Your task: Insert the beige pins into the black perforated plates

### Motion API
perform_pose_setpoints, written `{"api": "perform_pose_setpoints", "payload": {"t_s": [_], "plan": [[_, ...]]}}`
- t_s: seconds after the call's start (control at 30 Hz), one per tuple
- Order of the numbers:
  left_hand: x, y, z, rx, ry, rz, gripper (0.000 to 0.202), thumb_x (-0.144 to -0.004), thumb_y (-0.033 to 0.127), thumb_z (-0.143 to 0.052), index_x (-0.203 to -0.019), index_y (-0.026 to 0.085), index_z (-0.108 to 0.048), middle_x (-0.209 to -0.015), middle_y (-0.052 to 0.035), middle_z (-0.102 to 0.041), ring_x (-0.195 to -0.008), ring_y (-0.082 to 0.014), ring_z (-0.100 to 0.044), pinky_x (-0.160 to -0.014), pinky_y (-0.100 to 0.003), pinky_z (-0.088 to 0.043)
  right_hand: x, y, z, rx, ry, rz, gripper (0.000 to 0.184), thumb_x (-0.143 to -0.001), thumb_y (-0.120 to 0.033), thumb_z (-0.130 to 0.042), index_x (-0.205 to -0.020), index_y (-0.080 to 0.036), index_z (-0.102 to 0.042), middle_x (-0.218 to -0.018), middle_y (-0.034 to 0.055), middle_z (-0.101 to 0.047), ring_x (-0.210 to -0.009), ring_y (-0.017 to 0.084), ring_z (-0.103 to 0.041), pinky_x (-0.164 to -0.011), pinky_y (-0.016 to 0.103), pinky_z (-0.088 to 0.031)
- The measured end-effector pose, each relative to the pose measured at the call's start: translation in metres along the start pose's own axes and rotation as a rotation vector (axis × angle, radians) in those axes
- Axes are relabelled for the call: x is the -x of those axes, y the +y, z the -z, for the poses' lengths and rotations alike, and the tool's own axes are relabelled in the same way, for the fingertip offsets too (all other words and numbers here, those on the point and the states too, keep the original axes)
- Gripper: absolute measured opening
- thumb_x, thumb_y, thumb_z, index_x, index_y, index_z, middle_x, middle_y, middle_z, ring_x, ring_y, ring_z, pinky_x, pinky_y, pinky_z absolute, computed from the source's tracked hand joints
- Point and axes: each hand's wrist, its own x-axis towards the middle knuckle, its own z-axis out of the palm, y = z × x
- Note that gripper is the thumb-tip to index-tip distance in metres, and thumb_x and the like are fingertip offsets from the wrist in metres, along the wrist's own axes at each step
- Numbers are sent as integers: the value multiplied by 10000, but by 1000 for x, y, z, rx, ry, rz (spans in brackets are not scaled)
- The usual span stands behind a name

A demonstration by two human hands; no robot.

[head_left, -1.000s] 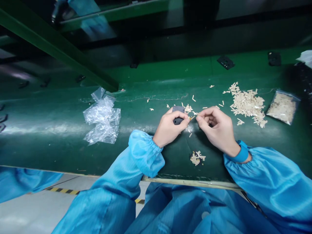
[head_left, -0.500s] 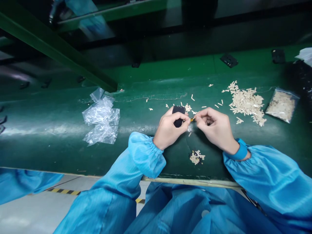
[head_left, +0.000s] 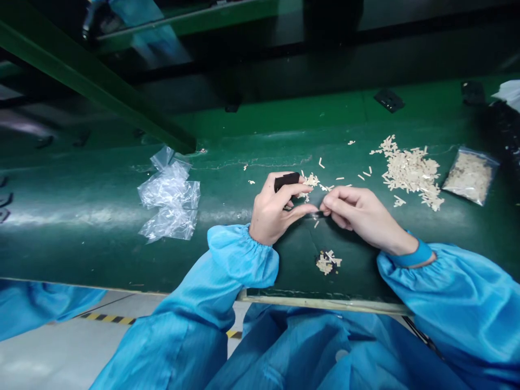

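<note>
Nearest, a small mixed heap of cream and dark scraps [head_left: 328, 261] lies toward the front edge of the dark green worktop [head_left: 101, 254]. Beyond it, the left hand [head_left: 270, 208] holds a small black block-shaped piece [head_left: 286, 182] in its grip, thumb stretched toward the right hand [head_left: 353, 212], whose grip is narrow, fingertips pinched; whether they hold anything, I cannot tell. Farther right sit a loose pile of cream strips [head_left: 412, 174] and a filled clear plastic bag [head_left: 471, 176]. Farthest lies a flat black part [head_left: 389, 101].
</note>
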Motion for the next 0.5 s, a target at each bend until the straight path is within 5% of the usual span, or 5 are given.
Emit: {"api": "perform_pose_setpoints", "payload": {"t_s": [0.23, 0.4, 0.5], "plan": [[-2, -1, 1, 18, 6, -68, 376, -799, 462, -789, -1085, 224, -738, -1163, -74, -669, -1024, -171, -671, -658, -190, -578, 4, 3, -5, -404, -216, -153, 253, -903, -377, -738, -821, -155, -647, -699, -22, -579, -465, 38, -398, -434, 216, -245], [0, 0, 1, 53, -27, -31, 359, -823, 456, -784, -1102, 236, -732, -1191, -74, -655, -1013, -169, -665, -663, -196, -579, 5, 3, -7, -482, -228, -166, 238, -867, -333, -765, -788, -151, -632, -574, -58, -503, -441, 37, -353, -439, 213, -224], [0, -1, -2, 137, -90, 120, 310, -920, 421, -705, -1167, 234, -689, -1255, -87, -642, -1037, -179, -674, -761, -255, -600, 4, 3, -6, -429, -129, -104, 225, -866, -326, -758, -789, -166, -620, -525, -76, -462, -445, 49, -348, -445, 213, -236]]}}
